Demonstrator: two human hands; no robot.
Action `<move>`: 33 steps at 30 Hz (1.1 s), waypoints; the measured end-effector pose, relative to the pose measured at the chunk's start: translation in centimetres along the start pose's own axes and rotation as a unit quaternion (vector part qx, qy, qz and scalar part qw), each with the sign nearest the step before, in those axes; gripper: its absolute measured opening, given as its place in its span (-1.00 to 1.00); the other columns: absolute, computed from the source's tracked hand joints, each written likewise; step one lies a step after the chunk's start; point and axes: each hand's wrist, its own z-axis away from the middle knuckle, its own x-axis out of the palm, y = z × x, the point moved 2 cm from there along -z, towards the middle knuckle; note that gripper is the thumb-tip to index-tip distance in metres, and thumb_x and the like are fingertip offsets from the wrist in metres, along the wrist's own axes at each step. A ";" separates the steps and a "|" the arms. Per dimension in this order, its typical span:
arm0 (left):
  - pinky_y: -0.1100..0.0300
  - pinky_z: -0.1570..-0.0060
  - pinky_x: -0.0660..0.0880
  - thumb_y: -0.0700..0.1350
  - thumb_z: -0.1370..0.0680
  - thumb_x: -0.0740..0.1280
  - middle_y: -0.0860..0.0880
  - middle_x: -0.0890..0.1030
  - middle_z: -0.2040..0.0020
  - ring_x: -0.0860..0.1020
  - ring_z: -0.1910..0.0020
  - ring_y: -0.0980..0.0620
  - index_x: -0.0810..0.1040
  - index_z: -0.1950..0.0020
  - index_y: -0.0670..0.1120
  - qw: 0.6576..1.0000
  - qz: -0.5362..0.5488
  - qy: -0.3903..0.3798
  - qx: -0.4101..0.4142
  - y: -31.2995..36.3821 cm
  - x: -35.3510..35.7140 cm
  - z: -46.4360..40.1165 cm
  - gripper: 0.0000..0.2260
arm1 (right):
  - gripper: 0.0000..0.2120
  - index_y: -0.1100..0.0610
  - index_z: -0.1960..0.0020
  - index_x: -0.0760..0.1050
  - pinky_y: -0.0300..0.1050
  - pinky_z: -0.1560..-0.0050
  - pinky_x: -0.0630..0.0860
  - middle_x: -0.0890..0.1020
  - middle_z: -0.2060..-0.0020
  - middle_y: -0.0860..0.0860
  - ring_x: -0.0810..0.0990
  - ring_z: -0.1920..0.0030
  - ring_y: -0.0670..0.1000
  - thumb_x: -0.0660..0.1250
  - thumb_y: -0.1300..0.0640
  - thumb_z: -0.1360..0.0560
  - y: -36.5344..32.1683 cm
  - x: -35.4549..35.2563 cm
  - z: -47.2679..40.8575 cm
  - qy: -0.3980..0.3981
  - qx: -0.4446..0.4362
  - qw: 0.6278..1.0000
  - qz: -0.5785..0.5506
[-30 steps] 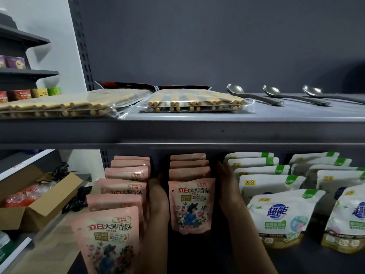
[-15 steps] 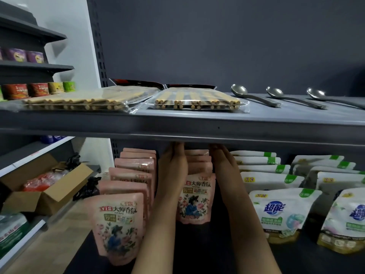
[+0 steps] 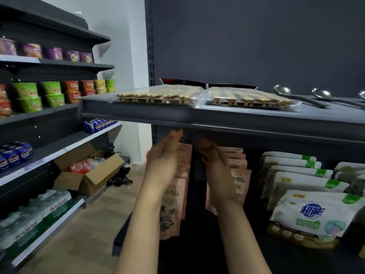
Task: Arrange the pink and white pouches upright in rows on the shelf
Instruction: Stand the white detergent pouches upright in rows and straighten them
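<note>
Your left hand (image 3: pixel 165 161) is open; your right hand (image 3: pixel 215 167) curls loosely, empty. A dark gap separates the pink pouches (image 3: pixel 236 171), just under the upper shelf edge (image 3: pixel 217 120).

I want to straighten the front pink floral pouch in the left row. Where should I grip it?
Pinch the front pink floral pouch by its flat top seal, coming from the open shelf front: it stands upright, with more pouches packed close behind and the left hand covering its upper part.
</note>
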 end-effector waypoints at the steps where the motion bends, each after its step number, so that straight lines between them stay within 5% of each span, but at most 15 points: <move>1: 0.24 -0.26 0.34 0.01 -0.61 0.13 0.10 0.56 -0.23 0.48 -0.23 0.18 0.56 -0.23 0.03 1.000 0.001 0.003 0.000 -0.2 -0.9 -0.4 -0.71 | -0.68 -0.11 0.12 0.55 -0.30 0.02 0.39 0.64 0.16 -0.24 0.56 0.00 -0.18 0.09 0.19 -0.56 0.2 0.9 0.1 0.002 0.004 1.000 -0.002; 6: 0.35 -0.23 0.25 -0.05 -0.63 0.12 0.13 0.50 -0.27 0.40 -0.21 0.27 0.49 -0.30 0.01 0.999 -0.018 -0.029 0.022 -0.9 -4.4 -2.5 -0.71 | -0.72 -0.15 -0.06 0.54 -0.09 -0.30 0.35 0.57 -0.16 -0.13 0.47 -0.23 -0.08 0.10 0.10 -0.57 0.8 4.1 0.4 0.015 0.034 0.999 0.005; 11: 0.37 -0.23 0.21 0.01 -0.64 0.06 0.14 0.40 -0.37 0.32 -0.28 0.29 0.38 -0.40 0.02 0.998 -0.017 -0.053 0.039 -3.7 -6.6 -4.2 -0.65 | -0.68 -0.13 -0.27 0.45 -0.12 -0.35 0.30 0.51 -0.23 -0.17 0.42 -0.29 -0.12 0.05 0.04 -0.60 2.2 4.4 0.7 0.067 0.034 0.997 0.010; 16: 0.17 -0.42 0.11 0.16 -0.62 -0.07 0.16 0.26 -0.45 0.21 -0.40 0.20 0.20 -0.48 0.11 0.994 -0.012 -0.093 -0.061 -8.3 -7.9 -4.6 -0.56 | -0.64 -0.11 -0.30 0.46 -0.05 -0.38 0.33 0.54 -0.26 -0.14 0.47 -0.29 -0.14 0.12 -0.14 -0.57 5.5 2.5 1.4 0.110 0.088 0.990 -0.030; 18: 0.17 -0.29 0.21 0.18 -0.61 -0.12 0.20 0.37 -0.25 0.33 -0.24 0.19 0.29 -0.42 0.08 0.984 0.041 -0.118 -0.127 -9.4 -7.7 -4.0 -0.54 | -0.66 -0.06 -0.31 0.45 -0.12 -0.31 0.38 0.55 -0.24 -0.11 0.50 -0.25 -0.14 0.09 -0.09 -0.60 6.2 2.4 2.3 0.124 0.104 0.985 -0.058; 21: 0.14 -0.04 0.45 0.21 -0.59 -0.17 0.16 0.63 0.04 0.60 0.09 0.18 0.49 -0.13 0.09 0.951 0.150 -0.173 -0.208 -11.9 -7.2 -3.4 -0.51 | -0.55 -0.01 -0.41 0.34 0.04 -0.44 0.25 0.45 -0.36 -0.03 0.40 -0.37 -0.03 0.00 -0.14 -0.61 8.2 2.8 3.9 0.116 0.152 0.979 -0.074; 24: 0.05 0.06 0.52 0.28 -0.54 -0.20 -0.03 0.71 0.18 0.64 0.10 -0.05 0.54 -0.06 0.02 0.931 0.190 -0.168 -0.263 -14.6 -7.0 -3.8 -0.41 | -0.51 0.07 -0.30 0.47 0.10 -0.27 0.44 0.62 -0.18 0.09 0.57 -0.20 0.08 -0.04 -0.15 -0.60 9.8 4.1 4.9 0.098 0.217 0.963 -0.128; 27: -0.11 -0.17 0.47 0.35 -0.49 -0.19 -0.17 0.65 -0.06 0.58 -0.08 -0.20 0.48 -0.25 -0.05 0.917 0.196 -0.172 -0.301 -16.6 -6.8 -3.9 -0.31 | -0.45 0.13 -0.25 0.49 0.17 -0.20 0.48 0.64 -0.09 0.19 0.58 -0.16 0.20 -0.12 -0.16 -0.61 11.0 5.4 5.5 0.114 0.287 0.941 -0.139; 30: -0.22 -0.32 0.33 0.42 -0.38 -0.14 -0.22 0.53 -0.26 0.50 -0.24 -0.25 0.36 -0.40 -0.06 0.906 0.209 -0.167 -0.327 -17.4 -6.5 -3.3 -0.19 | -0.45 0.10 -0.02 0.56 0.04 -0.08 0.49 0.65 0.09 0.12 0.60 -0.04 0.15 -0.16 -0.11 -0.63 11.3 5.9 5.9 0.145 0.324 0.930 -0.091; 33: -0.22 -0.27 0.36 0.44 -0.34 -0.12 -0.21 0.58 -0.19 0.50 -0.20 -0.26 0.39 -0.36 -0.07 0.898 0.228 -0.158 -0.342 -18.5 -6.2 -2.6 -0.17 | -0.50 0.05 0.17 0.54 -0.16 0.12 0.46 0.62 0.23 0.04 0.57 0.18 0.04 -0.12 -0.06 -0.64 11.5 6.2 6.2 0.165 0.316 0.932 -0.063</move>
